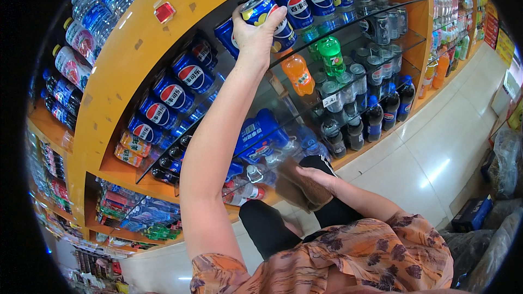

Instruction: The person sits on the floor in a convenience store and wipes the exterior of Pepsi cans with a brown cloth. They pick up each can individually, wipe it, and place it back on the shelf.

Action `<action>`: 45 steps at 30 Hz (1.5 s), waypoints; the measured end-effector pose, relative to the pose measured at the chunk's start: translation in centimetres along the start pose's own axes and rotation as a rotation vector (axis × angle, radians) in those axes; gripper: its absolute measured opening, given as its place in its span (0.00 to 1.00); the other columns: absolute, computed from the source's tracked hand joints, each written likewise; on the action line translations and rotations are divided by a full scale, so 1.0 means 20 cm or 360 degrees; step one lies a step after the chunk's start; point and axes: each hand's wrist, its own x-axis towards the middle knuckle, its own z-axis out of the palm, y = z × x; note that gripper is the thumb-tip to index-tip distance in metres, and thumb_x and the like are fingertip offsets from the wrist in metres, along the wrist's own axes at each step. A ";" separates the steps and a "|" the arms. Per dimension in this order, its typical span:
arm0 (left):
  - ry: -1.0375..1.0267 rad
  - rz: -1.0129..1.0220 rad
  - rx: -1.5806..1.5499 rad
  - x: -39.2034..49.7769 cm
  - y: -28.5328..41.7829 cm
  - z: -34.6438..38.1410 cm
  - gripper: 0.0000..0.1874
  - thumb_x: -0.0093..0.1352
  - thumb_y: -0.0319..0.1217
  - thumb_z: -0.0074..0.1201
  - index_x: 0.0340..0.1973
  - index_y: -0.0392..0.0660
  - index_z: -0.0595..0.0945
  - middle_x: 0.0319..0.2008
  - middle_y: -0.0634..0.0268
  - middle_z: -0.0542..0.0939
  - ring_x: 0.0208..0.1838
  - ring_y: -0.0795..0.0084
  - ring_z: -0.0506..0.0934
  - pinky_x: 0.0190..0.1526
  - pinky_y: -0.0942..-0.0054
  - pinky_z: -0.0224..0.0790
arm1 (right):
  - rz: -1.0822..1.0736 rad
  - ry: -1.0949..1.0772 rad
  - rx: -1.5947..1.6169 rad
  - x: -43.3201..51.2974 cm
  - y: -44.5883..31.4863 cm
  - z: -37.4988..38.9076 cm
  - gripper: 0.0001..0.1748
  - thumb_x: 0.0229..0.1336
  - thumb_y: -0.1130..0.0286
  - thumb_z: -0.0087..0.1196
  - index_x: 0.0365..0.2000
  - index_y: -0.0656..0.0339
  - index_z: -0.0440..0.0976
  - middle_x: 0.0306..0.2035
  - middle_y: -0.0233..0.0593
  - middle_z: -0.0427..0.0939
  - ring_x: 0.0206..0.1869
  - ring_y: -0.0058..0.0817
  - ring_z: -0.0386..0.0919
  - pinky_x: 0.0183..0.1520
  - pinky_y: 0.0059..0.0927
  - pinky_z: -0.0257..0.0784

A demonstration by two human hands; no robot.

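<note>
My left hand (255,34) reaches up to the top glass shelf, thumb and fingers closed around a blue Pepsi can with yellow lemon pictures (283,32). Blue Pepsi cans (294,6) stand beside it on the same shelf. Low in front of my knees, my right hand (318,176) holds a brown cloth (312,192), folded and hanging, partly blurred. Under the raised can, an orange soda bottle (298,73) and a green 7UP bottle (331,55) are on the shelf below.
A glass shelf edge (351,22) crosses below the raised hand. The yellow shelf frame (118,45) curves at left, with water bottles (98,14) beyond it. Dark cola bottles (391,106) line the bottom shelf. A blue box (472,213) and plastic-wrapped goods (466,245) lie on the floor at right.
</note>
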 end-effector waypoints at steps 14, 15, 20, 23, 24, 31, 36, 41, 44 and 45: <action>0.0117 -0.0130 0.0226 0.15 -0.14 0.05 0.44 0.52 0.27 0.75 0.59 0.36 0.64 0.49 0.56 0.76 0.49 0.66 0.78 0.51 0.68 0.74 | -0.0015 0.0018 0.0069 0.01 0.05 -0.06 0.35 0.65 0.47 0.49 0.60 0.65 0.65 0.56 0.39 0.74 0.55 0.24 0.73 0.59 0.26 0.67; 0.0101 -0.0131 0.0266 0.16 -0.13 0.05 0.43 0.52 0.28 0.74 0.59 0.36 0.65 0.49 0.55 0.75 0.50 0.66 0.77 0.51 0.68 0.74 | -0.0050 0.0030 0.0018 0.00 0.04 -0.06 0.35 0.65 0.47 0.49 0.60 0.65 0.65 0.56 0.39 0.74 0.56 0.24 0.73 0.59 0.26 0.66; 0.0104 0.0178 0.1112 0.17 -0.11 0.02 0.45 0.53 0.41 0.72 0.61 0.35 0.66 0.50 0.45 0.75 0.56 0.55 0.75 0.58 0.63 0.69 | -0.0020 0.0095 0.0047 0.00 0.03 -0.04 0.28 0.68 0.53 0.48 0.57 0.65 0.69 0.54 0.34 0.76 0.54 0.19 0.73 0.59 0.21 0.65; -0.0204 0.0783 0.1918 0.21 -0.05 0.00 0.44 0.54 0.45 0.71 0.61 0.36 0.69 0.52 0.41 0.74 0.58 0.49 0.73 0.61 0.62 0.65 | 0.0007 0.0096 0.0105 0.00 0.02 -0.04 0.27 0.69 0.54 0.48 0.57 0.65 0.69 0.54 0.34 0.76 0.54 0.19 0.73 0.59 0.21 0.65; -0.0382 0.0743 0.2078 0.23 -0.02 -0.01 0.41 0.56 0.50 0.68 0.59 0.40 0.73 0.54 0.42 0.74 0.59 0.50 0.72 0.62 0.60 0.64 | -0.0032 0.0052 0.0111 -0.01 0.02 -0.04 0.27 0.69 0.54 0.48 0.57 0.65 0.69 0.54 0.34 0.76 0.54 0.19 0.73 0.59 0.21 0.65; -0.0869 0.0305 0.2020 0.36 0.13 -0.08 0.47 0.53 0.56 0.68 0.63 0.44 0.71 0.56 0.48 0.77 0.59 0.56 0.76 0.62 0.60 0.67 | -0.0024 0.0016 0.0140 -0.02 0.01 -0.03 0.27 0.69 0.53 0.47 0.57 0.65 0.69 0.54 0.36 0.76 0.53 0.20 0.74 0.57 0.22 0.67; -0.1069 0.0042 0.1890 0.42 0.16 -0.13 0.44 0.56 0.43 0.69 0.66 0.47 0.67 0.64 0.51 0.70 0.67 0.56 0.68 0.69 0.60 0.58 | 0.0031 -0.0010 0.0195 -0.03 -0.01 -0.03 0.27 0.69 0.53 0.47 0.57 0.65 0.68 0.54 0.37 0.76 0.53 0.21 0.75 0.56 0.22 0.69; -0.1021 0.0104 0.1973 0.46 0.12 -0.15 0.42 0.57 0.43 0.69 0.66 0.51 0.67 0.63 0.54 0.71 0.66 0.57 0.69 0.68 0.56 0.60 | 0.0060 -0.0035 0.0236 -0.02 0.00 -0.04 0.28 0.69 0.53 0.47 0.58 0.65 0.67 0.54 0.37 0.76 0.54 0.22 0.75 0.57 0.23 0.69; -0.1010 0.0109 0.1975 0.48 0.10 -0.16 0.41 0.58 0.43 0.68 0.65 0.52 0.68 0.63 0.55 0.71 0.65 0.57 0.70 0.67 0.56 0.62 | 0.0040 0.0002 0.0225 0.00 0.01 -0.05 0.29 0.69 0.52 0.47 0.58 0.65 0.67 0.55 0.38 0.75 0.54 0.23 0.75 0.56 0.24 0.69; -0.1011 0.0107 0.1969 0.48 0.10 -0.16 0.41 0.59 0.43 0.68 0.65 0.52 0.68 0.63 0.55 0.71 0.65 0.57 0.70 0.67 0.56 0.62 | 0.0017 -0.0022 0.0217 0.00 0.02 -0.05 0.29 0.69 0.52 0.47 0.59 0.65 0.67 0.55 0.38 0.75 0.54 0.22 0.75 0.56 0.24 0.69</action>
